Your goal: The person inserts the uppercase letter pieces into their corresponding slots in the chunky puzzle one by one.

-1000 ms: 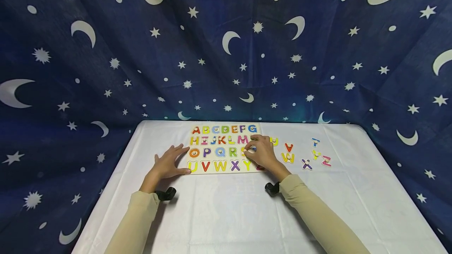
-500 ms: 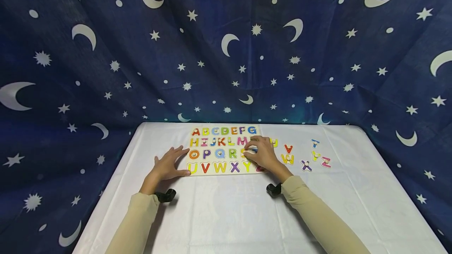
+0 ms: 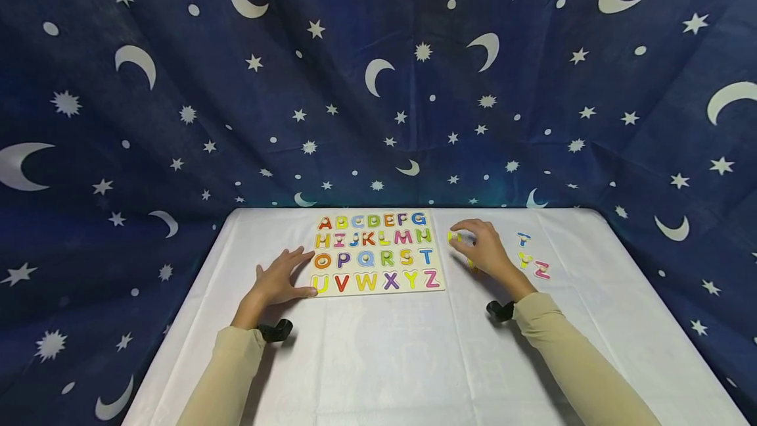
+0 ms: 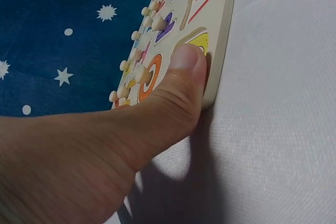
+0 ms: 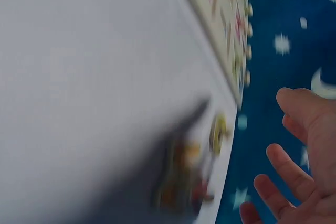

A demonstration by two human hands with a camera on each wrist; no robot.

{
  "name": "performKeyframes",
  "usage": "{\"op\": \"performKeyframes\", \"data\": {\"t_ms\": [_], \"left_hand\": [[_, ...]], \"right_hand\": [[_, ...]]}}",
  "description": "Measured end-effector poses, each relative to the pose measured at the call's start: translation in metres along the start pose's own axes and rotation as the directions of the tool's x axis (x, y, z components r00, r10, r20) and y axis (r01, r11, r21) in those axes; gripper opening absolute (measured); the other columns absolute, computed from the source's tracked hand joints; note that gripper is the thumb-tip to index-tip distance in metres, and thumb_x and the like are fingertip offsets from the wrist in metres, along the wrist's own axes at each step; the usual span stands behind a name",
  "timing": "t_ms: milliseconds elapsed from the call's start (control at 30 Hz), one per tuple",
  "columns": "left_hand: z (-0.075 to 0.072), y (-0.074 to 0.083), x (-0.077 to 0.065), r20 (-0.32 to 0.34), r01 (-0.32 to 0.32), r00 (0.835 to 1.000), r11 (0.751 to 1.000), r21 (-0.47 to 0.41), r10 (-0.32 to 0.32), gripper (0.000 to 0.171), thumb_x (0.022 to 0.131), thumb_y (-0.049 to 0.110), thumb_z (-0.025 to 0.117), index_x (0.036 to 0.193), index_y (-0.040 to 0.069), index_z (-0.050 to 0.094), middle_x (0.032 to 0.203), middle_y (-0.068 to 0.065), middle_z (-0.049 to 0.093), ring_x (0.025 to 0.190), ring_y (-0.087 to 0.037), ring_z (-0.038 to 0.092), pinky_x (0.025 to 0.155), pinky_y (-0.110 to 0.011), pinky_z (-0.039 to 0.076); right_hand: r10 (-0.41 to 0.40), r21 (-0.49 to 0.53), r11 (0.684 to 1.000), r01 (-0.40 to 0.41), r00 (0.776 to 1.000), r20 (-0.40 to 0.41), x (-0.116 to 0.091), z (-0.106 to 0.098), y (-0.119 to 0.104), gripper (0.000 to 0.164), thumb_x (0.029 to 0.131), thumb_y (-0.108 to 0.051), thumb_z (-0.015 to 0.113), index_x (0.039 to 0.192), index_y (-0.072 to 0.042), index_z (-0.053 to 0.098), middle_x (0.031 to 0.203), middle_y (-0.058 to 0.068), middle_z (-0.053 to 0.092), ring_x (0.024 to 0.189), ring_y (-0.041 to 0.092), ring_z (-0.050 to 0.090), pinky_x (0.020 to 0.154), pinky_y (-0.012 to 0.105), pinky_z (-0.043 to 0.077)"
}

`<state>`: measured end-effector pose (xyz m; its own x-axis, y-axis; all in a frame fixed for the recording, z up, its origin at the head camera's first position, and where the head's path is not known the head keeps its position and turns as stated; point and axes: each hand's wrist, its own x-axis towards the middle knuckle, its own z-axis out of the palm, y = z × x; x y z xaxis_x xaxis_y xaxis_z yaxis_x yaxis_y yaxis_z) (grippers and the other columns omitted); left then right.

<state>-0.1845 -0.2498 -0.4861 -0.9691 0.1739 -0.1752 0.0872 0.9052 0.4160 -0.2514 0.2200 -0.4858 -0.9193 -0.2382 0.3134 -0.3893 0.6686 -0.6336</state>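
Note:
A wooden alphabet puzzle board (image 3: 378, 294) lies near the table's far side, with knobbed letters in its upper rows. My left hand (image 3: 281, 278) rests spread at its left edge. In the left wrist view the thumb (image 4: 181, 85) presses the corner beside the yellow U slot (image 4: 199, 41). Right of the board my right hand (image 3: 487, 252) hovers over loose letters, fingers and thumb apart, holding nothing. A yellow U piece (image 3: 453, 238) shows by its fingertips; other pieces are mostly hidden beneath. The right wrist view shows the fingers apart, with blurred pieces (image 5: 218, 134) below.
Further right lie a blue T piece (image 3: 523, 239), a yellow Y piece (image 3: 524, 260) and a pink Z piece (image 3: 541, 269). A white cloth covers the table (image 3: 390, 360). Behind it hangs a dark blue curtain (image 3: 343, 71) with moons and stars.
My right hand has let go of the S piece, which now sits in the board, and has moved right over the loose letters. The left hand keeps its place on the board.

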Motion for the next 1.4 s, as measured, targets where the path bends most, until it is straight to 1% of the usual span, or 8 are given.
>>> {"op": "performKeyframes", "data": {"t_ms": [300, 367, 467, 600, 733, 933, 1200, 1400], "left_hand": [[-0.001, -0.001, -0.002, -0.003, -0.017, 1.0, 1.0, -0.002, 0.017, 0.097, 0.077, 0.051, 0.087, 0.157, 0.017, 0.045, 0.165, -0.017, 0.032, 0.153, -0.047, 0.02, 0.106, -0.087, 0.004], [0.0, -0.001, -0.002, -0.006, -0.017, 1.0, 1.0, -0.003, 0.017, 0.096, 0.077, 0.051, 0.087, 0.156, 0.017, 0.045, 0.165, -0.017, 0.032, 0.153, -0.047, 0.02, 0.106, -0.087, 0.004], [0.0, 0.0, -0.002, -0.007, -0.016, 1.0, 1.0, -0.005, 0.016, 0.096, 0.077, 0.051, 0.087, 0.156, 0.017, 0.045, 0.165, -0.016, 0.032, 0.153, -0.046, 0.02, 0.106, -0.087, 0.004], [0.001, 0.001, -0.001, -0.005, -0.013, 1.0, 1.0, -0.004, 0.013, 0.097, 0.076, 0.051, 0.088, 0.156, 0.018, 0.045, 0.165, -0.016, 0.032, 0.154, -0.045, 0.019, 0.106, -0.087, 0.003], [0.001, 0.001, 0.0, -0.004, -0.007, 1.0, 1.0, -0.002, 0.007, 0.097, 0.076, 0.052, 0.088, 0.157, 0.018, 0.044, 0.166, -0.015, 0.032, 0.154, -0.045, 0.019, 0.107, -0.086, 0.003], [0.0, 0.001, 0.001, -0.003, -0.002, 1.0, 1.0, 0.003, 0.002, 0.097, 0.077, 0.052, 0.087, 0.157, 0.019, 0.044, 0.166, -0.015, 0.032, 0.154, -0.045, 0.018, 0.107, -0.086, 0.003], [0.001, 0.001, 0.002, 0.005, 0.015, 1.0, 1.0, 0.012, -0.015, 0.098, 0.076, 0.052, 0.087, 0.158, 0.02, 0.043, 0.166, -0.015, 0.031, 0.154, -0.044, 0.018, 0.108, -0.085, 0.003], [0.0, 0.0, 0.002, 0.004, 0.014, 1.0, 1.0, 0.02, -0.014, 0.097, 0.077, 0.052, 0.087, 0.158, 0.02, 0.043, 0.166, -0.015, 0.031, 0.154, -0.044, 0.018, 0.108, -0.086, 0.004]], "right_hand": [[0.169, -0.073, 0.983, -0.169, 0.986, 0.004, -0.009, -0.057, 0.055, 0.035, 0.094, -0.017, 0.076, 0.126, -0.003, 0.07, 0.137, 0.027, 0.061, 0.131, 0.051, 0.047, 0.109, 0.07, 0.031], [0.247, -0.083, 0.966, -0.244, 0.969, 0.022, -0.011, -0.068, 0.065, 0.038, 0.096, -0.021, 0.074, 0.129, -0.004, 0.069, 0.141, 0.028, 0.058, 0.134, 0.052, 0.045, 0.109, 0.07, 0.034], [0.37, -0.098, 0.926, -0.364, 0.928, 0.047, -0.016, -0.08, 0.08, 0.041, 0.097, -0.026, 0.072, 0.132, -0.006, 0.066, 0.145, 0.03, 0.052, 0.126, 0.053, 0.05, 0.091, 0.067, 0.05], [0.453, -0.134, 0.887, -0.443, 0.89, 0.056, -0.023, -0.09, 0.095, 0.041, 0.097, -0.027, 0.071, 0.132, -0.005, 0.067, 0.146, 0.033, 0.049, 0.126, 0.055, 0.048, 0.092, 0.069, 0.047], [0.465, -0.159, 0.879, -0.45, 0.882, 0.072, -0.027, -0.098, 0.101, 0.039, 0.096, -0.026, 0.072, 0.128, -0.003, 0.068, 0.144, 0.033, 0.05, 0.137, 0.058, 0.037, 0.108, 0.075, 0.028], [0.468, -0.166, 0.877, -0.451, 0.879, 0.085, -0.025, -0.101, 0.104, 0.035, 0.096, -0.025, 0.072, 0.123, -0.002, 0.07, 0.149, 0.033, 0.046, 0.138, 0.059, 0.034, 0.108, 0.077, 0.025], [0.535, -0.129, 0.842, -0.523, 0.84, 0.089, -0.023, -0.101, 0.108, 0.035, 0.096, -0.026, 0.072, 0.121, -0.001, 0.07, 0.154, 0.031, 0.041, 0.143, 0.058, 0.029, 0.11, 0.078, 0.021], [0.535, -0.121, 0.843, -0.524, 0.841, 0.086, -0.021, -0.099, 0.109, 0.034, 0.096, -0.026, 0.072, 0.119, 0.0, 0.071, 0.155, 0.03, 0.041, 0.143, 0.058, 0.028, 0.11, 0.078, 0.02]]}}
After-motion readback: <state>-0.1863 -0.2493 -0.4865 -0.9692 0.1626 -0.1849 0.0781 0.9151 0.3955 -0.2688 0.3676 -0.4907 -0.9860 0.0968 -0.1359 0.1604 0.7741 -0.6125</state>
